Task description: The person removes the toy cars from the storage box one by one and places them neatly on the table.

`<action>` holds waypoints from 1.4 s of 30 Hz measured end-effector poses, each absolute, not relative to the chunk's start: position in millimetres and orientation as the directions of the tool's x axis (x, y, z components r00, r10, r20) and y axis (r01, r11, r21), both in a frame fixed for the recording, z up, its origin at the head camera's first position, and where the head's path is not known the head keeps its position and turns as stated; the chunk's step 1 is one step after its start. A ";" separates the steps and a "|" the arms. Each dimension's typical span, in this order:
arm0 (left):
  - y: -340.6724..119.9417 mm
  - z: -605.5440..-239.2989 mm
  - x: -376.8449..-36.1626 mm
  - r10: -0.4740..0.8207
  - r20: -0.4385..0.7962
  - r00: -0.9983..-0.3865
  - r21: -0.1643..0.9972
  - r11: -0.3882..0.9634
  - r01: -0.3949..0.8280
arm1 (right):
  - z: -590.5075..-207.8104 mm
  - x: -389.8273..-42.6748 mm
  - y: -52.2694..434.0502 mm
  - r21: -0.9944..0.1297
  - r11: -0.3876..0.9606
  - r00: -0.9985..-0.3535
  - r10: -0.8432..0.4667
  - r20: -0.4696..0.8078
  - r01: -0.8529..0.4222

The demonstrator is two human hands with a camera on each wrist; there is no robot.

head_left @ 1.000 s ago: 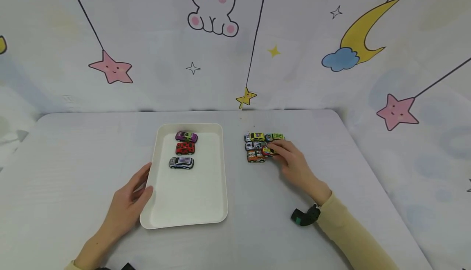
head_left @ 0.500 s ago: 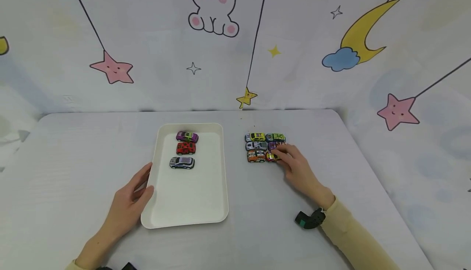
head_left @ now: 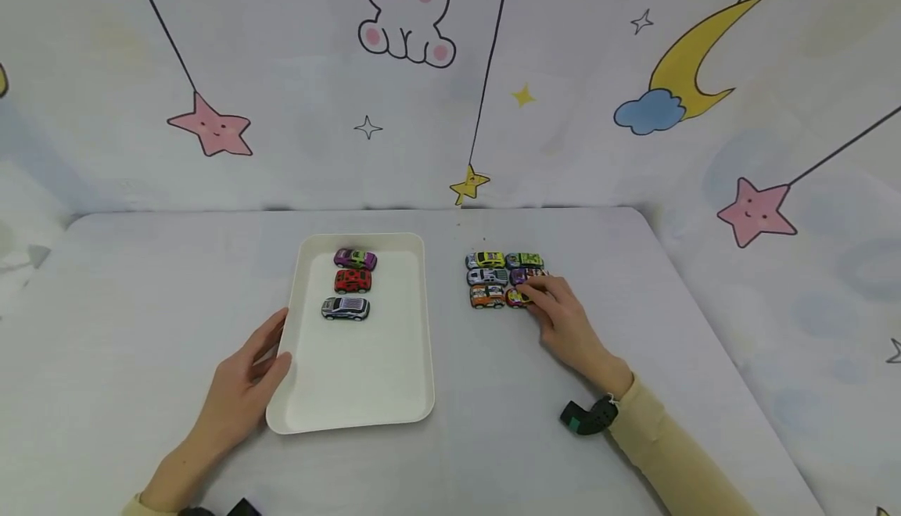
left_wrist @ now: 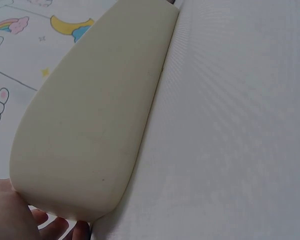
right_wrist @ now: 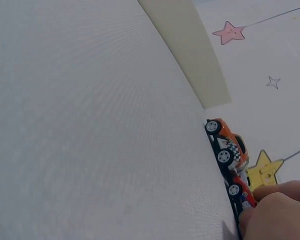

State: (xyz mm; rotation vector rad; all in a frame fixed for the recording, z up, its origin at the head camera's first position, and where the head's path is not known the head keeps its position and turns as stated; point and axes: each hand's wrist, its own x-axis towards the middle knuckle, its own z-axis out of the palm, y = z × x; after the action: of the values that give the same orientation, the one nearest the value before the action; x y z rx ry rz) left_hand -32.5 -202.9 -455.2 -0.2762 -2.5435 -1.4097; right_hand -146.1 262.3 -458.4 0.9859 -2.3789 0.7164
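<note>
My left hand (head_left: 239,391) holds the left edge of a white tray (head_left: 359,391), its thumb at the rim and fingertips against the outer wall. Inside the tray sit a purple-green toy car (head_left: 355,259), a red toy car (head_left: 353,281) and a silver toy car (head_left: 346,309). To the right, my right hand (head_left: 573,336) pinches a red-and-yellow toy car (head_left: 518,298), partly hidden by the fingers. It stands beside an orange toy car (head_left: 487,296), also seen in the right wrist view, where both rest on the table.
Further toy cars form two columns: yellow (head_left: 486,260), green (head_left: 524,260), silver-white (head_left: 487,277) and a purple one (head_left: 526,275) partly covered by my right hand. White cloth covers the table (head_left: 486,422). Behind it hangs a backdrop with drawn stars (head_left: 468,185).
My right hand has brought the red-and-yellow car down and slightly right, from over the other cars to the spot beside the orange one. My left hand and the tray stay in place.
</note>
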 end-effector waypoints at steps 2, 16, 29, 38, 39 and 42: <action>-202.9 -454.5 -33.4 0.058 0.280 -0.958 0.807 0.526 0.268 | -458.5 -145.9 262.4 -0.294 0.607 -0.641 -0.496 0.586 -0.738; -203.4 -454.3 -33.9 0.058 0.284 -0.957 0.802 0.533 0.270 | -456.7 -143.4 259.9 -0.358 0.621 -0.692 -0.453 0.562 -0.697; -203.6 -453.4 -32.4 0.062 0.276 -0.959 0.800 0.538 0.265 | -458.0 -137.8 256.1 -0.392 0.620 -0.709 -0.419 0.567 -0.680; -202.4 -452.8 -33.5 0.060 0.272 -0.961 0.804 0.535 0.261 | -449.8 -131.9 233.1 -0.426 0.548 -0.676 -0.414 0.610 -0.720; -202.1 -452.9 -33.3 0.060 0.271 -0.961 0.805 0.533 0.260 | -449.8 -131.2 230.4 -0.418 0.549 -0.672 -0.419 0.611 -0.723; -202.9 -453.3 -33.3 0.064 0.276 -0.959 0.811 0.520 0.268 | -449.1 -130.5 221.4 -0.394 0.547 -0.654 -0.439 0.616 -0.739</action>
State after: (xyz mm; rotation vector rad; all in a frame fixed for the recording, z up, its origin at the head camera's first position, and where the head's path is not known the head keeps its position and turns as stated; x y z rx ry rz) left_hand -33.3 -202.9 -453.3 -0.2824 -2.5483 -1.4158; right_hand -130.5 221.4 -449.1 0.9541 -2.3357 0.8969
